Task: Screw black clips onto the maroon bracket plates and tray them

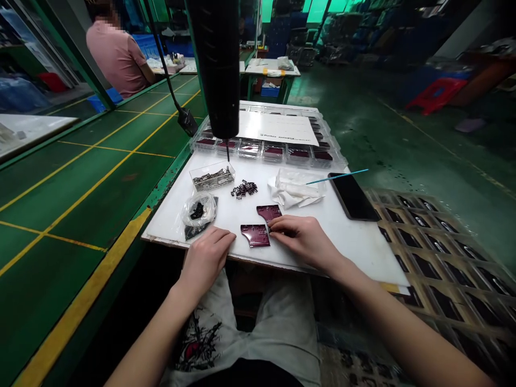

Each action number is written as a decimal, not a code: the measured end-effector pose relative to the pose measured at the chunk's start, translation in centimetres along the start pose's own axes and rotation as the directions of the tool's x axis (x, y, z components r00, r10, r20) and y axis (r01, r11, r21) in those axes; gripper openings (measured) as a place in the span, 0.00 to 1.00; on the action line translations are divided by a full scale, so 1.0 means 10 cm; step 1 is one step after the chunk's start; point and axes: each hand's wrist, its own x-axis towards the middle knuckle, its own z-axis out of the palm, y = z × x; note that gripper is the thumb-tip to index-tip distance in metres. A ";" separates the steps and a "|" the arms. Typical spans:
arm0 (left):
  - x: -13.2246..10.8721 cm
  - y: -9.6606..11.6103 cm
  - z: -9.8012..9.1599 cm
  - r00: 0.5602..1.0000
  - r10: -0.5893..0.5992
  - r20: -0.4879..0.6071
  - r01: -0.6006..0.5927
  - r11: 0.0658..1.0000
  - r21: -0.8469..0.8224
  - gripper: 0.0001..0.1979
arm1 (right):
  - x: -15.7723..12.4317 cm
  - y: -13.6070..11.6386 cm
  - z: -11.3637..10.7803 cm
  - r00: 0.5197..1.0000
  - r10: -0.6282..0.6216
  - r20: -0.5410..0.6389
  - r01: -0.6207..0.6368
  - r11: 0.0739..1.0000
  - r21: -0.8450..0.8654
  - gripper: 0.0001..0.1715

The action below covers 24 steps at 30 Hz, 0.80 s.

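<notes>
Two dark maroon plastic panels lie on the white board (161,226), the near panel (255,236) and the far panel (267,212). My right hand (300,236) is at their right side, its fingertips pressed together by the panels' edges. A small dark bit shows at those fingertips, too little to name. Resting at the front edge of the board, my left hand (210,247) has its fingers curled together; what they hold, if anything, is hidden. Beyond the panels sits a pile of small dark clips (244,189). A plastic bag (198,210) of small black parts lies by my left hand.
An electric screwdriver (217,70) hangs over the board. Behind are a clear box (212,177) of metal parts and a tray (338,158) of maroon panels. White cloth (296,191), a blue stick (346,175) and a phone (352,196) lie right. More trays (451,252) stand beside the board.
</notes>
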 end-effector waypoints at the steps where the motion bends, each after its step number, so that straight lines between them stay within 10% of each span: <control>1: -0.02 -0.01 0.00 1.000 -0.003 0.001 0.003 1.000 -0.001 0.10 | 0.00 0.00 0.02 1.000 -0.012 -0.008 0.012 1.000 -0.023 0.07; 17: 0.16 0.09 -0.11 0.975 -0.215 0.053 0.220 0.965 -0.140 0.06 | -0.09 -0.01 0.19 0.971 -0.230 -0.066 0.203 0.939 -0.277 0.11; 24: 0.22 0.17 -0.05 0.989 -0.137 -0.054 0.110 0.931 -0.348 0.05 | -0.11 0.02 0.22 0.963 -0.254 -0.096 0.217 0.933 -0.286 0.10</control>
